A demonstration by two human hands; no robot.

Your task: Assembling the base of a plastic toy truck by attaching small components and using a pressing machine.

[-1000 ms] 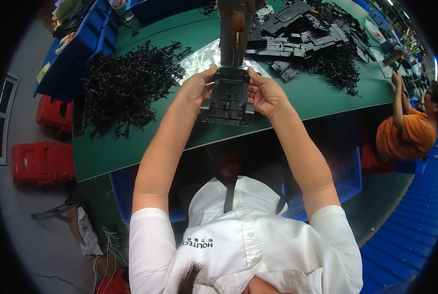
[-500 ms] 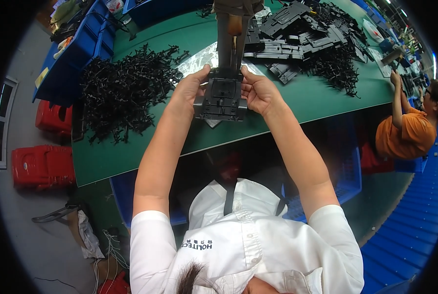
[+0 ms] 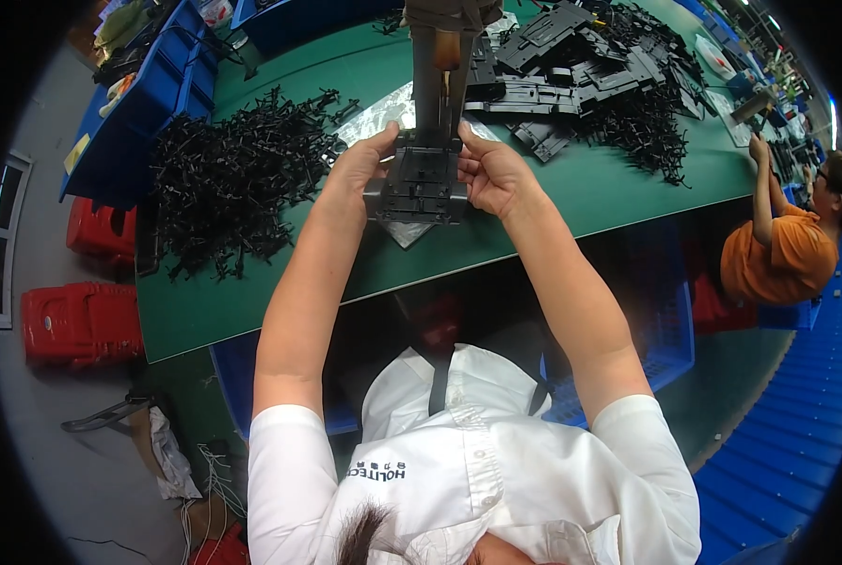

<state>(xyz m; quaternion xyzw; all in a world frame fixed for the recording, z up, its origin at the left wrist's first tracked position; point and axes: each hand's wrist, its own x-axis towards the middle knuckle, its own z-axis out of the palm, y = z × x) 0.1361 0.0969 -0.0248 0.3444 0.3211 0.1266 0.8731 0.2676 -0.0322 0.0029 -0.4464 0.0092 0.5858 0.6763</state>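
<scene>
Both my hands hold a flat black plastic frame part (image 3: 421,184) above the green table (image 3: 571,198). My left hand (image 3: 360,169) grips its left edge and my right hand (image 3: 491,174) grips its right edge. The part sits at the foot of an upright grey press tool (image 3: 437,80) that rises at the top of the view. A clear plastic sheet (image 3: 383,108) lies under the part.
A heap of small black plastic sprues (image 3: 232,179) lies left of my hands. Larger black frames (image 3: 581,66) are piled at the back right. Blue bins (image 3: 148,94) line the far left, red crates (image 3: 82,320) stand on the floor. A person in orange (image 3: 778,254) works at right.
My hands have carried the black part farther from me, up against the base of the upright tool. My grip on both edges is unchanged.
</scene>
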